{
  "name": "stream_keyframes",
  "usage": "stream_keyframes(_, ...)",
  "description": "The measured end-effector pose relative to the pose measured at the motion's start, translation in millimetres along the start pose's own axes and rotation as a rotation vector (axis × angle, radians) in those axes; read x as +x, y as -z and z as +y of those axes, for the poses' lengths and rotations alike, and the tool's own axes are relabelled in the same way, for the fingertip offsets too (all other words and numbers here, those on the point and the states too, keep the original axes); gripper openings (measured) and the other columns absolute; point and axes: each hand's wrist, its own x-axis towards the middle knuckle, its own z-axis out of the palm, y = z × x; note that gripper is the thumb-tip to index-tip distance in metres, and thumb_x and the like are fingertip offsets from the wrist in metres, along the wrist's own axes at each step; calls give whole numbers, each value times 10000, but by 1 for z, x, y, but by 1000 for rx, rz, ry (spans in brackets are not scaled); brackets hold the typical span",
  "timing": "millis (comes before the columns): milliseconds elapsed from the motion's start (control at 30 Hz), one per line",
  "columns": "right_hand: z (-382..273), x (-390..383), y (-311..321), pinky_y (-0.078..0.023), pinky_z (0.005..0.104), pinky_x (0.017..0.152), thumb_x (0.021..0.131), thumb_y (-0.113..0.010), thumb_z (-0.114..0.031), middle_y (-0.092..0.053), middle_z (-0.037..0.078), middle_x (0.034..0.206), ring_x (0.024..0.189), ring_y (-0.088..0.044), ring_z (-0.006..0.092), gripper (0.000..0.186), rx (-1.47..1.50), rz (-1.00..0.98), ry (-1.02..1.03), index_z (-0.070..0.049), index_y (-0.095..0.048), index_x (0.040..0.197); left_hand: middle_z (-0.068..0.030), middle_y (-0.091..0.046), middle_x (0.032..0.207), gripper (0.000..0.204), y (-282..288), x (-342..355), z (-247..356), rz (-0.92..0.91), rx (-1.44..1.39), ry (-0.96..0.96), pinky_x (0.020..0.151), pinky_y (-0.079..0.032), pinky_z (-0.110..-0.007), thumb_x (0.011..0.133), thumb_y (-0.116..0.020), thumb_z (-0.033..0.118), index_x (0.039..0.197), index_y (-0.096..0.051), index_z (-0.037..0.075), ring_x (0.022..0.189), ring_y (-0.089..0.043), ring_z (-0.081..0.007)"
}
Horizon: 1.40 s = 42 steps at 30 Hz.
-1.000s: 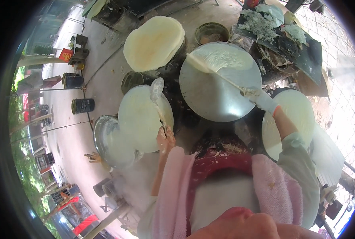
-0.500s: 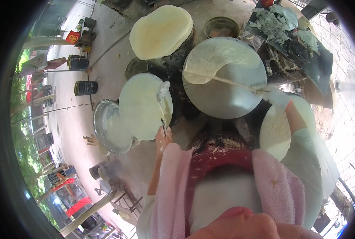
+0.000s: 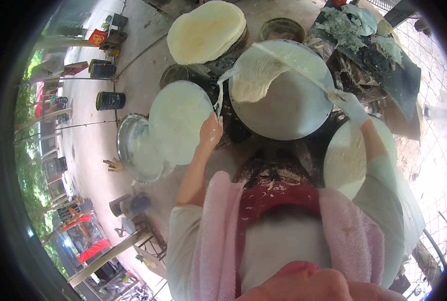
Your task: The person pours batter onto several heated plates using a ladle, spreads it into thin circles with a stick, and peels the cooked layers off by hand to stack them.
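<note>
My right hand (image 3: 348,106), in a whitish glove, is closed round the end of a long thin spreader (image 3: 296,64), which reaches across a round grey griddle (image 3: 293,113) to its far-left rim. A patch of pale wet batter (image 3: 256,80) covers the griddle's upper left part. My left hand (image 3: 212,129) grips the handle of a batter-coated ladle (image 3: 224,83), whose bowl end is at the griddle's left edge. Left of that hand is a wide round surface of pale batter (image 3: 178,123); its container is mostly hidden. A thin pale round sheet (image 3: 341,160) lies below my right forearm.
A stack of large pale flatbreads (image 3: 208,32) stands at the far left. A metal basin (image 3: 119,143) is beside the batter. Beyond the griddle sits a dark round tub (image 3: 283,29). Grey clumped scraps (image 3: 341,30) lie on dark sheets at the far right.
My left hand has moved right, bringing the ladle from over the batter to the griddle's edge. The spreader has swung toward the far rim. The batter patch has changed shape.
</note>
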Motion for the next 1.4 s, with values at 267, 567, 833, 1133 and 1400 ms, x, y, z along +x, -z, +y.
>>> stream_keyframes(267,-36,-30,-46,-301,199,406,853,-625,-269,-538,-53,668,451,-375,25,243,-190,-377,-184,-84,-670,1003,-244,-607,791,206,10,-65,-11,-271,146,-22,661,-458,-511,913,-475,204,921,-493,-1,749,-580,-448)
stream_keyframes(567,27,-159,-157,-420,206,445,838,-652,-162,-559,-17,803,561,-520,62,381,881,-209,-298,-39,-525,1176,-289,-605,879,290,2,-121,-25,-493,-240,-200,709,-452,-511,917,-502,245,1005,-541,-28,838,-573,-473)
stream_keyframes(833,-50,-42,-373,-407,287,444,896,-567,-343,-506,2,620,489,-477,103,255,482,428,-276,-102,-598,971,-170,-640,771,219,65,-81,-82,-48,-620,-262,583,-481,-368,934,-507,189,995,-563,-13,646,-621,-308)
stream_keyframes(1133,-9,-81,-311,-472,345,618,876,-558,-398,-608,104,680,650,-605,200,388,316,710,-456,-17,-608,934,-1,-490,703,135,54,-113,-142,-182,-940,45,499,-377,-223,942,-482,157,978,-514,31,578,-445,-77)
stream_keyframes(1400,31,-109,-259,-464,490,726,900,-467,-395,-631,236,847,859,-605,406,374,-341,697,-308,-41,-582,933,44,-467,672,112,70,-145,-64,-251,-1061,199,397,-306,-162,943,-491,175,979,-517,73,507,-412,-23)
